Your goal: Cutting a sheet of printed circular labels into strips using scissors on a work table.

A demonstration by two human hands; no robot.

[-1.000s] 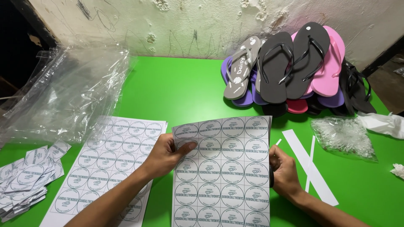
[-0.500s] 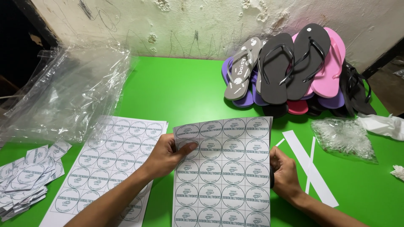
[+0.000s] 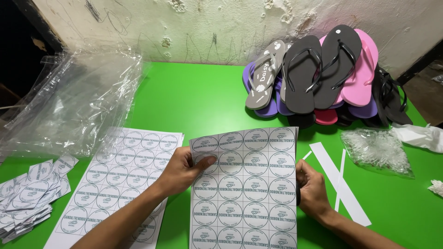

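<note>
- Far left: a heap of clear plastic bags (image 3: 69,101), glossy and crumpled, lies on the green table (image 3: 198,97).
- Near left corner: a stack of cut square labels (image 3: 27,193), thin paper, fanned unevenly.
- Beside it a flat label sheet (image 3: 124,170) lies on the table, white paper printed with rows of round badges.
- The left hand (image 3: 182,168) grips the left edge of the held sheet (image 3: 249,184), thumb pressed on its printed face, fingers curled behind.
- The held sheet stands near centre, lifted off the table, slightly curved, with the same grid of circles.
- The right hand (image 3: 311,191) is closed on the sheet's right edge, and something dark shows in it; I cannot tell what.
- Just right: narrow white paper strips (image 3: 339,182) lie flat, two crossing.
- Far centre-right: a pile of rubber flip-flops (image 3: 323,74), grey, black, pink, purple, against the rough plaster wall (image 3: 207,27).
- Right: a small clear bag of tiny plastic fasteners (image 3: 378,150), and next to it a crumpled white bag (image 3: 422,136).
</note>
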